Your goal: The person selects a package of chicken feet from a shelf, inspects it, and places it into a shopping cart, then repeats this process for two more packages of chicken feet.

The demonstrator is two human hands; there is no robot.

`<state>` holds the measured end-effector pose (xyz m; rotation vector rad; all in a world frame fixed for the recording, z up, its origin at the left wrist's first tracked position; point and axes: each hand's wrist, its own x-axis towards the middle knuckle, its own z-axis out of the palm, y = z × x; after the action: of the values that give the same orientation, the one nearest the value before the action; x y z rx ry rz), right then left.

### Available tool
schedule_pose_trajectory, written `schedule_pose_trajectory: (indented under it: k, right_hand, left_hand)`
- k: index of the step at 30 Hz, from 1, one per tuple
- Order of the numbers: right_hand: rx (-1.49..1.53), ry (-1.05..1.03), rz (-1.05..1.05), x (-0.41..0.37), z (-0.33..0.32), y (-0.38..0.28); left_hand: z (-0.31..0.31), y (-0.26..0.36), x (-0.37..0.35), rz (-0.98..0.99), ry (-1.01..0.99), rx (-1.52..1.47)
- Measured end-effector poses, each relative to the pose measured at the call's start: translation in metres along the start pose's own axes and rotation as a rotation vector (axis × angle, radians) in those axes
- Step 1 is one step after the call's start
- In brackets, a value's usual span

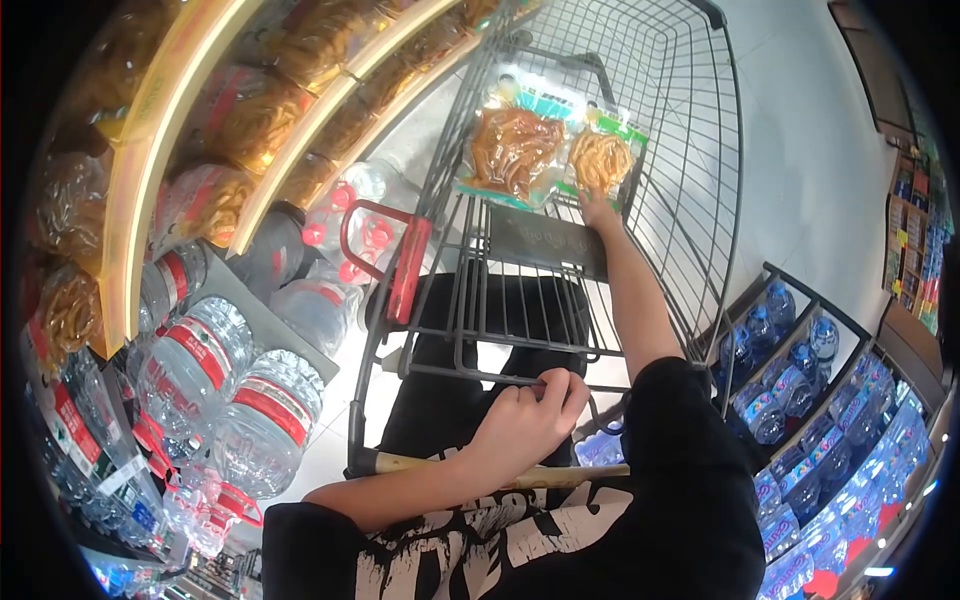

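Left hand [530,418] curled tight round rear rail of grey wire shopping cart [700,150], right hand [599,208] pinching small clear green-edged packet of brown snacks [600,158], larger blue-edged packet [513,148] touching beside it

The left hand [525,420] is shown closed, fingers curled inward, with the forearm bent across the body. The right arm is extended straight forward; the right hand [598,208] is seen only partly, its fingers hidden.
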<state>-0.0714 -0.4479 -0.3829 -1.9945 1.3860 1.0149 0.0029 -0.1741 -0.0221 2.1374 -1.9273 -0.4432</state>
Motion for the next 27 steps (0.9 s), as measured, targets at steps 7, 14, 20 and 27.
schedule_pose_trajectory:
  k: [7, 14, 20, 27]
  right_hand:
    - [0.070, 0.318, -0.300, -0.012, -0.042, 0.004]
    - [0.298, 0.234, -0.680, -0.103, -0.130, -0.039]
    - [0.154, 0.391, -0.986, -0.255, -0.154, -0.059]
    - [0.466, 0.626, -1.038, -0.424, -0.103, -0.044]
  left_hand:
    - [0.006, -0.001, 0.004, 0.019, 0.064, -0.060]
    - [0.016, -0.001, 0.009, -0.020, 0.119, -0.239]
    - [0.025, -0.006, 0.020, -0.032, 0.215, -0.283]
    - [0.021, -0.005, 0.034, -0.058, 0.235, -0.574]
